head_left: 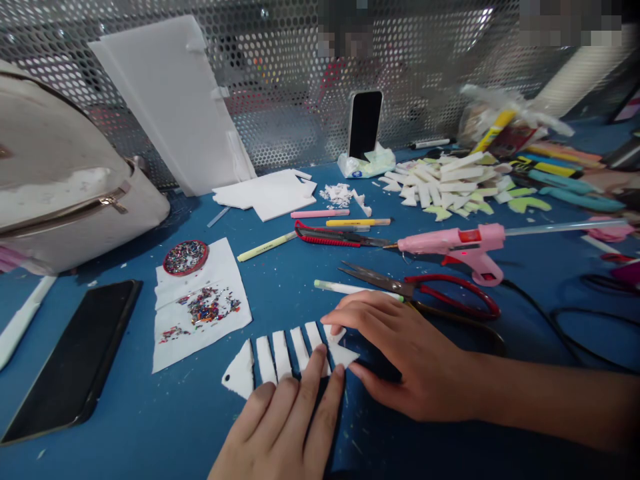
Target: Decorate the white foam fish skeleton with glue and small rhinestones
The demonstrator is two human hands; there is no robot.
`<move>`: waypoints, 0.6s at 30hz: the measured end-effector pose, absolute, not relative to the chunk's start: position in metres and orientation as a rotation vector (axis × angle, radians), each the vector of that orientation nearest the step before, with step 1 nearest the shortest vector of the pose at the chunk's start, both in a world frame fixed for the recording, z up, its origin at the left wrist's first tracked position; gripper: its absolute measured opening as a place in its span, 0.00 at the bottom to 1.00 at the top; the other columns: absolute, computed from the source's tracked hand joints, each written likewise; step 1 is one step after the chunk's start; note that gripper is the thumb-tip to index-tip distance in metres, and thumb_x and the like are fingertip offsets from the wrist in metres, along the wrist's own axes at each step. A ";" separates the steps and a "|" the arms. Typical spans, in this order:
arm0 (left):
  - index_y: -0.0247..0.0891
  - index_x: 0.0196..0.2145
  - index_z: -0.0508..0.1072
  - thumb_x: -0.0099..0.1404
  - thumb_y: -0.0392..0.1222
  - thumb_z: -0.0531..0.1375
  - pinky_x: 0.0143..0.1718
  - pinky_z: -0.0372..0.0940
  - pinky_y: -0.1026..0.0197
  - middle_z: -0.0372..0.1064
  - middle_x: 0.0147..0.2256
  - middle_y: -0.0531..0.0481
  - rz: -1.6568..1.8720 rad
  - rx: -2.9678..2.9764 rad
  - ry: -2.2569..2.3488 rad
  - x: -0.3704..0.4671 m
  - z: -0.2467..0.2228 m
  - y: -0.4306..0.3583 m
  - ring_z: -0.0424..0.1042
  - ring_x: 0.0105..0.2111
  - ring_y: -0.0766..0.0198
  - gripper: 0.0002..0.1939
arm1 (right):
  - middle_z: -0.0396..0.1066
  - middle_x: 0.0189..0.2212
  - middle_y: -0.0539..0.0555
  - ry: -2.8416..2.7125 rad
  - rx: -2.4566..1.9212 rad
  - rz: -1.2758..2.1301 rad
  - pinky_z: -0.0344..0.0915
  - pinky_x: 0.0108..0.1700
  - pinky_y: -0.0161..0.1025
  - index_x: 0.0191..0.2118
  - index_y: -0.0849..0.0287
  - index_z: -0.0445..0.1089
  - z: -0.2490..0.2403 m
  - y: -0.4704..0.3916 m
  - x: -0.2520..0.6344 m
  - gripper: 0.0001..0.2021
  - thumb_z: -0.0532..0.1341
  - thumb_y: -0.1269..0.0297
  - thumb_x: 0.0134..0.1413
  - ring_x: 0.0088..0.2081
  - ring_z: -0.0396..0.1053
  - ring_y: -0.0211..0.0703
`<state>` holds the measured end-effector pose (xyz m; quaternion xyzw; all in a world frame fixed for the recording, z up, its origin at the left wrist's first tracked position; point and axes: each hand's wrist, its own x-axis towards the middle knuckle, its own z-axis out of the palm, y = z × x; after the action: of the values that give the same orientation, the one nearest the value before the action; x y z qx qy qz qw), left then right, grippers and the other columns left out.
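Note:
White foam pieces lie in a row on the blue table, shaped like a fish: a rounded head piece (241, 371) with a black dot at the left, several upright strips (281, 353) and a tail piece (345, 353) at the right. My left hand (287, 420) lies over the lower ends of the strips, fingers extended and fingertips on the right strips and near the tail. My right hand (405, 353) rests at the tail piece, fingers apart, with fingertips touching its upper and right edges. The lower ends of some strips are hidden under my left hand.
Scissors (450, 293), a pink glue gun (455, 247), a red cutter (327, 235) and markers (267, 247) lie beyond my hands. Paper with beads (167, 317) and a phone (73, 360) are left. Foam scraps (455, 183), foam sheets (170, 100) and a backpack (75, 167) stand farther back.

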<state>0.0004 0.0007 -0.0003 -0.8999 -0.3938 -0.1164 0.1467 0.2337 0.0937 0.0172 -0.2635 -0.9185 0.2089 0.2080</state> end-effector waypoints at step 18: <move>0.36 0.62 0.68 0.77 0.55 0.44 0.48 0.55 0.56 0.66 0.61 0.40 -0.345 -2.591 -1.143 0.000 -0.001 0.001 0.66 0.45 0.57 0.28 | 0.70 0.50 0.59 -2.545 -0.722 0.569 0.61 0.58 0.49 0.58 0.58 0.60 0.019 0.093 0.234 0.22 0.57 0.69 0.57 0.54 0.65 0.51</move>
<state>0.0005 0.0008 -0.0005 -0.8987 -0.3966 -0.1196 0.1437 0.2335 0.0932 0.0195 -0.2604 -0.9183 0.2053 0.2163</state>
